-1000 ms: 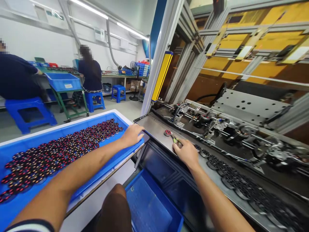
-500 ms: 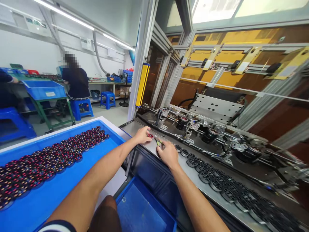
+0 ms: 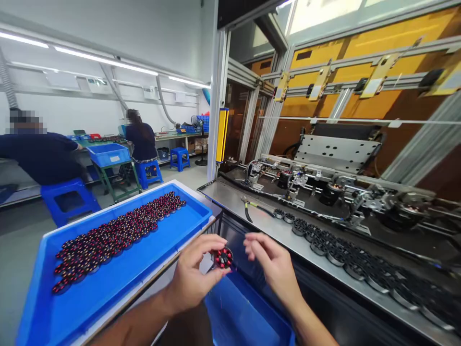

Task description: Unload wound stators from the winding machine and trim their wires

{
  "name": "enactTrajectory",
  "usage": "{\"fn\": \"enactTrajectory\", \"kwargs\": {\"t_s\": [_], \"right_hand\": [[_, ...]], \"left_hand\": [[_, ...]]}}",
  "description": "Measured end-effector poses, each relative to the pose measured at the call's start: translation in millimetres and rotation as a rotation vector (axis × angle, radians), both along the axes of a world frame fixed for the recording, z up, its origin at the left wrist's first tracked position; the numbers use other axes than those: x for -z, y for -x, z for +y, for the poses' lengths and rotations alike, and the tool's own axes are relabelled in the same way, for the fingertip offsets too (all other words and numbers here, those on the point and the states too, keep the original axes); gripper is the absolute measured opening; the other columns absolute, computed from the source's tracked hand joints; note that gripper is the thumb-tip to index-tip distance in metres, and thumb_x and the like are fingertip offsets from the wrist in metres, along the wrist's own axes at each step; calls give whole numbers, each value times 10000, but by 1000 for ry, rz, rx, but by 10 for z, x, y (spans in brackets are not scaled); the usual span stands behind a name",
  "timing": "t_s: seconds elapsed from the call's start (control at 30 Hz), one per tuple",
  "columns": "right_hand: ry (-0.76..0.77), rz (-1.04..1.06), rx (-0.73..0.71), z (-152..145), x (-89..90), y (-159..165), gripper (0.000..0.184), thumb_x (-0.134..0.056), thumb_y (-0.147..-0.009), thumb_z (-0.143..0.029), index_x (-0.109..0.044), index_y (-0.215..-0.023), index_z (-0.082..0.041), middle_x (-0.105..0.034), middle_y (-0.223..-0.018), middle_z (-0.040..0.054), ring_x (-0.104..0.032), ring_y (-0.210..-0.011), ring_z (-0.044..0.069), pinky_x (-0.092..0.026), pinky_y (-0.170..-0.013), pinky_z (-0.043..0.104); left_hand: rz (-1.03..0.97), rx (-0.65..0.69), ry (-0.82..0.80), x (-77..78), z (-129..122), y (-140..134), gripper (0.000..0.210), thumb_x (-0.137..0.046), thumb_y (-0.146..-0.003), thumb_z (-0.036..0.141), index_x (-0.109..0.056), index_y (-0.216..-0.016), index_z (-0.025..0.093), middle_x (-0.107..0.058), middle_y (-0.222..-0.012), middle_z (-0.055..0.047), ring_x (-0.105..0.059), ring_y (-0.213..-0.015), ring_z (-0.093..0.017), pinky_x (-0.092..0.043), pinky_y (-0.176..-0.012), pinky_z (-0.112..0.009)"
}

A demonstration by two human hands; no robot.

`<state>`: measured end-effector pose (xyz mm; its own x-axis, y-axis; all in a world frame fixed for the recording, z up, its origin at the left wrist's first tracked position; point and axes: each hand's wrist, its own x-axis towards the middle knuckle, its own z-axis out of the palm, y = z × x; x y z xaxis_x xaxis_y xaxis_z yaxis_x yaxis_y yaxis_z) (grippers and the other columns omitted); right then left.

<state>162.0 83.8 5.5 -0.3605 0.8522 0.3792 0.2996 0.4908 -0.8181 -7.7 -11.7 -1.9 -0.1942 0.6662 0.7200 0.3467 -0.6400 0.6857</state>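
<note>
White label [image 3: 114, 158] on the far blue bin [image 3: 99, 157]: writing too small to read. My left hand [image 3: 190, 274] holds one red-and-black round part [image 3: 224, 258] by its rim, between thumb and fingers. My right hand [image 3: 277, 269] is near it, fingers half curled, thumb close; whether they pinch anything, I cannot tell. Pliers [image 3: 247, 205] lie on the metal ledge [image 3: 230, 193].

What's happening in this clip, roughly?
Someone's left-hand grip holds a small red-and-black round part; the right-hand grip is beside it, not touching it. Pliers lie on the metal ledge, near a row of black round parts in front of a machine. A blue tray on the left holds many red-dotted parts. Two other people sit farther back.
</note>
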Motion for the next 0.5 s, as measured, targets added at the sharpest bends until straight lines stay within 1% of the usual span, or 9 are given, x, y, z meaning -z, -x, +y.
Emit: {"fn": "enactTrajectory", "kwargs": {"t_s": [0.07,0.1,0.13,0.2,0.27,0.33,0.4,0.47,0.5], "right_hand": [[118,165,-156,-511,48,-182,394,-538,-885,-554,-661,-830,-184,-629,-706,27,-554,-556,146,-481,-534,274],[178,245,-199,-724,64,-259,376,-586,-860,-549,-649,-771,-189,-600,-679,11,-511,-527,127,-448,-512,260],[234,311,-217,-901,74,-323,361,-627,-841,-531,-634,-719,-191,-574,-659,-2,-472,-514,114,-419,-504,251],[318,368,-179,-1147,77,-429,360,-666,-827,-495,-604,-644,-191,-528,-617,-22,-423,-511,103,-375,-505,242],[387,385,-130,-1279,70,-544,378,-677,-827,-480,-585,-603,-189,-502,-584,-26,-415,-527,106,-350,-517,242],[483,464,-152,-1349,69,-701,398,-691,-812,-490,-564,-578,-194,-476,-553,-34,-402,-519,106,-327,-512,242],[580,538,-292,-1397,90,-889,430,-720,-774,-509,-538,-538,-199,-451,-514,-45,-378,-480,97,-303,-496,242],[623,506,-485,-1441,150,-1049,448,-762,-725,-517,-547,-496,-198,-471,-487,-41,-381,-453,89,-291,-493,246],[623,466,-549,-1464,197,-1096,432,-785,-704,-503,-572,-490,-195,-497,-487,-33,-400,-453,89,-294,-497,248]], "left_hand": [[111,4,-61,57,-207,-132,374,-778,-738,124,-676,-1082,231,-732,-1028,-78,-690,-987,-220,-568,-877,-338],[145,20,-72,81,-275,-202,394,-773,-746,120,-667,-1106,239,-734,-1025,-74,-696,-968,-213,-570,-862,-327],[162,40,-73,101,-324,-274,403,-768,-752,118,-661,-1120,243,-734,-1029,-72,-698,-960,-207,-571,-852,-315],[168,88,-59,137,-387,-421,396,-765,-758,122,-661,-1122,240,-732,-1037,-72,-699,-961,-203,-570,-849,-301],[145,146,-55,164,-432,-565,378,-769,-756,129,-670,-1105,235,-733,-1030,-71,-696,-962,-203,-568,-853,-297],[93,225,-44,177,-484,-684,372,-781,-749,140,-675,-1093,233,-735,-1011,-69,-691,-958,-202,-566,-855,-300],[20,318,-12,176,-544,-762,373,-799,-737,166,-677,-1084,230,-734,-1001,-72,-688,-942,-201,-570,-838,-298],[-37,392,32,166,-606,-796,384,-815,-725,189,-677,-1081,226,-731,-1008,-79,-687,-932,-202,-576,-813,-293],[-49,411,44,161,-633,-799,390,-819,-721,194,-675,-1083,224,-729,-1014,-83,-687,-932,-203,-577,-805,-292]]}}
